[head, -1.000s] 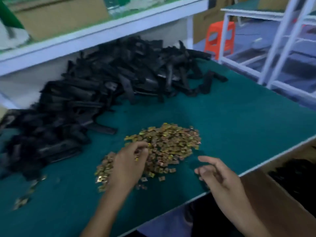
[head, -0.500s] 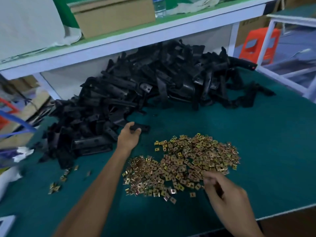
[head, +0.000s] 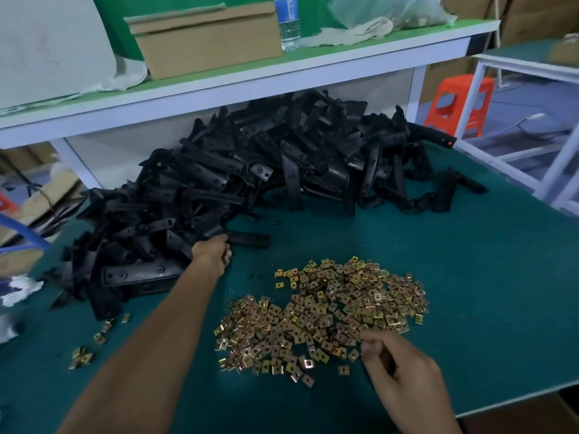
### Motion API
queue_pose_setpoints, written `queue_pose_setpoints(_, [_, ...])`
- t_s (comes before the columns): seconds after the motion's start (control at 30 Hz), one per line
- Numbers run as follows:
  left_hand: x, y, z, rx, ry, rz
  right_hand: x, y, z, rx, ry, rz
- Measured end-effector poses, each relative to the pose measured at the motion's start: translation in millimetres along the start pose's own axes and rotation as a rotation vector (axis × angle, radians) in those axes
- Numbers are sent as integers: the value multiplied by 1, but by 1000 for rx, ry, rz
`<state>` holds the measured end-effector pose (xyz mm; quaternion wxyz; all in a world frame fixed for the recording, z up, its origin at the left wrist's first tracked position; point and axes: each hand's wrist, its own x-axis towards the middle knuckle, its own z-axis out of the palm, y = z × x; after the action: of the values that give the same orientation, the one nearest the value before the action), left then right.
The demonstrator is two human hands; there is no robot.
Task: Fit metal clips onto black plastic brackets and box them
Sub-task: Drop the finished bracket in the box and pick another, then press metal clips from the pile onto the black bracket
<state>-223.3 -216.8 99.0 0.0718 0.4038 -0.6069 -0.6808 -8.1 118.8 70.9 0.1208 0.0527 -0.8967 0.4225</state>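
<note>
A big heap of black plastic brackets (head: 250, 177) lies along the back of the green table (head: 470, 261). In front of it spreads a pile of small gold metal clips (head: 326, 311). My left hand (head: 214, 250) reaches to the heap's near edge and closes on one black bracket (head: 249, 239) that lies flat there. My right hand (head: 398, 364) rests at the near right edge of the clip pile, fingertips pinched together among the clips; whether a clip sits between them is hidden.
A few stray clips (head: 94, 343) lie at the near left. A white shelf (head: 250, 76) overhangs the heap and carries a cardboard box (head: 206, 42) and a water bottle (head: 288, 21). An orange stool (head: 457, 101) stands to the right beyond the table's edge.
My left hand left the clip pile, reached forward to the bracket heap and closed on a bracket. My right hand moved from the table's edge into the clips.
</note>
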Motion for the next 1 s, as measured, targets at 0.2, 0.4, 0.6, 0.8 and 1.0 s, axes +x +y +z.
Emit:
queue_pose_setpoints(0.2, [-96,-6,-14,22,-288,211,-1,-7,-5,123,-26,68])
queue_pose_setpoints(0.4, [-227,-74,-21,306,-785,408,-3,-12,-16,260,-60,102])
queue_pose_setpoints(0.6, [-211,-90,-17,665,-872,602,-6,-14,-12,59,-111,83])
queue_pose_setpoints(0.8, [-133,-68,-15,1046,-261,882,-8,-10,-8,26,-82,49])
queue_pose_setpoints(1.0, [-116,-66,-7,1144,-295,862,-8,-12,-7,-14,-38,62])
